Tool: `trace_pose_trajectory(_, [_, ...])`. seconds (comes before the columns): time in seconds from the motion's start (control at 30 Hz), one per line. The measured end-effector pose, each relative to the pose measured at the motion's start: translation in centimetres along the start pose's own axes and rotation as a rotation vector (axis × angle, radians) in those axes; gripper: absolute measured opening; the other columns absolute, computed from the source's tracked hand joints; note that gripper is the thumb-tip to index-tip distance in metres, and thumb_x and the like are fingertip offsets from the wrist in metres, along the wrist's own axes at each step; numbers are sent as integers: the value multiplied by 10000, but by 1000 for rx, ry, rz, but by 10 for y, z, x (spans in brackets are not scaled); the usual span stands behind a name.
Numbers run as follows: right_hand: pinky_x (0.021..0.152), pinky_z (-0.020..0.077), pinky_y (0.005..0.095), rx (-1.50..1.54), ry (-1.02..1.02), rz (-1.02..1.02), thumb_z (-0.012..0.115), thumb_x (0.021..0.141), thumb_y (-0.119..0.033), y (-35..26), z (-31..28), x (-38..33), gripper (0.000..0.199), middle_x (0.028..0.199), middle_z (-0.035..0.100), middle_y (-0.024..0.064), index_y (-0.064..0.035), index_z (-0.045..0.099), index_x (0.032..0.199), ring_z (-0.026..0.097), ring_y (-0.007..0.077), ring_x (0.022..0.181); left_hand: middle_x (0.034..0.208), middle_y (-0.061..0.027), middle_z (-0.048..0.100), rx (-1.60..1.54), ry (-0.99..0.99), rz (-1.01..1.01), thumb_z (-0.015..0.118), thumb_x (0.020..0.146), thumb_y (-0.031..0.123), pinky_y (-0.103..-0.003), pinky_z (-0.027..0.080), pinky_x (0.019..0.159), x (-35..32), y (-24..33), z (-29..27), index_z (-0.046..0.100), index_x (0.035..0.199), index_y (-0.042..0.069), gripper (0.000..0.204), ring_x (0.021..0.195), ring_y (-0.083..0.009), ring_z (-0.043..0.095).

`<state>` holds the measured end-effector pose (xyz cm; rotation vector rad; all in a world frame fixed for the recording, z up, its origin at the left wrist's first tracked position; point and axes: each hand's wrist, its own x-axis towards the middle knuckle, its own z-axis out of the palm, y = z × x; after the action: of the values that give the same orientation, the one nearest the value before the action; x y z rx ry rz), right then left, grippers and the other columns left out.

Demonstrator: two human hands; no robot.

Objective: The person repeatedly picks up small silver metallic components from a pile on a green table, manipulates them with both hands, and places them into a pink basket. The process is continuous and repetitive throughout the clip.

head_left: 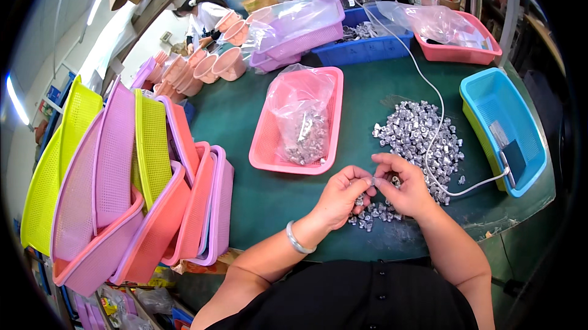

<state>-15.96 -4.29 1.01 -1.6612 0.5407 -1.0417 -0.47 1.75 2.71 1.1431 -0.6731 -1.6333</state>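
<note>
Both my hands meet over the near edge of a pile of small silver-grey parts (422, 128) on the green table (245, 201). Thumb and fingers of my left hand (343, 194) pinch a tiny grey part (373, 180), with more of the grey pieces under its curled fingers. From the other side, my right hand (405, 188) grips the same part with thumb and forefinger; its exact shape is too small to make out. Beyond my left hand stands a pink basket (260, 146) holding a clear plastic bag (303, 125) partly filled with similar grey parts.
Stacked green, purple and coral baskets (116, 165) rise at the left. A blue basket (533, 140) with a phone (514, 160) stands at the right; its white cable (436, 85) crosses the pile. More baskets (361, 51) line the far edge, and a person (205, 21) sits beyond.
</note>
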Motion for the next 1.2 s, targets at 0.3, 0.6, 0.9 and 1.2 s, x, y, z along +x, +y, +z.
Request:
trace_pose_trajectory(0.3, [680,439,195,278,55,154,534,812,47,-5,-1,4,380,845,567,18,6,477,1186,535,55,759,703,-59,572,-98,32,-6,527,873,115,-183,342,381,2,10,8,510,881,61,58,505,-97,494])
trace_pose_trajectory(0.6, [739,446,211,328,71,203,543,802,56,-19,-1,6,402,881,583,38,17,472,1196,548,72,802,718,-49,570,-203,-27,20,535,876,136,-189,360,421,-1,11,7,518,873,67,71,541,-93,499])
trace_pose_trajectory(0.9, [746,455,213,287,78,219,551,802,58,-23,1,9,401,881,590,43,25,472,1194,556,80,811,718,-46,566,-156,-26,77,538,878,130,-186,361,417,-2,14,7,515,853,74,65,547,-96,503])
trace_pose_trajectory(1.2, [747,464,220,275,88,240,565,804,44,-21,1,9,393,870,610,49,27,485,1188,571,85,808,713,-47,564,-129,-38,114,527,886,126,-178,353,403,1,11,4,510,834,79,72,545,-93,505])
